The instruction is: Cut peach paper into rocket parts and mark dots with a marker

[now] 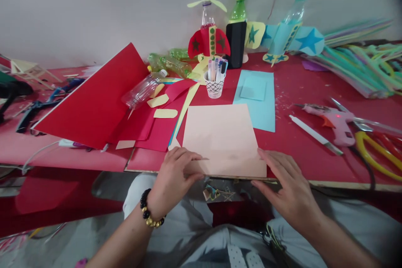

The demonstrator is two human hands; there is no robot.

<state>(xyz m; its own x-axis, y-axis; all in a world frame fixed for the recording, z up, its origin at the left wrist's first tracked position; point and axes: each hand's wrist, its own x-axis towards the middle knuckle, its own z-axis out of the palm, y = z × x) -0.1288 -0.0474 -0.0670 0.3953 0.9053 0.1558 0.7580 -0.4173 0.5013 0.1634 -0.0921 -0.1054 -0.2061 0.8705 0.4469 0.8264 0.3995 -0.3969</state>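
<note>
A pale peach sheet of paper (pixel 220 132) lies at the table's front edge, with a strip along its near side folded over. My left hand (pixel 176 169) pinches the left end of that strip, fingers on top and thumb at the near edge. At the right end, my right hand (pixel 287 184) has the corner between its thumb and fingers. Behind the sheet, a light blue sheet (pixel 268 113) carries a smaller blue piece (pixel 253 88). A patterned cup (pixel 215 89) of pens stands just beyond the peach sheet.
Right of the sheets lie a white pen (pixel 314 134), a pink glue gun (pixel 341 123) and yellow-handled scissors (pixel 370 155). Red board (pixel 103 96), paper scraps and a clear bottle (pixel 144 88) lie left. Bottle rockets (pixel 209 42) stand by the wall.
</note>
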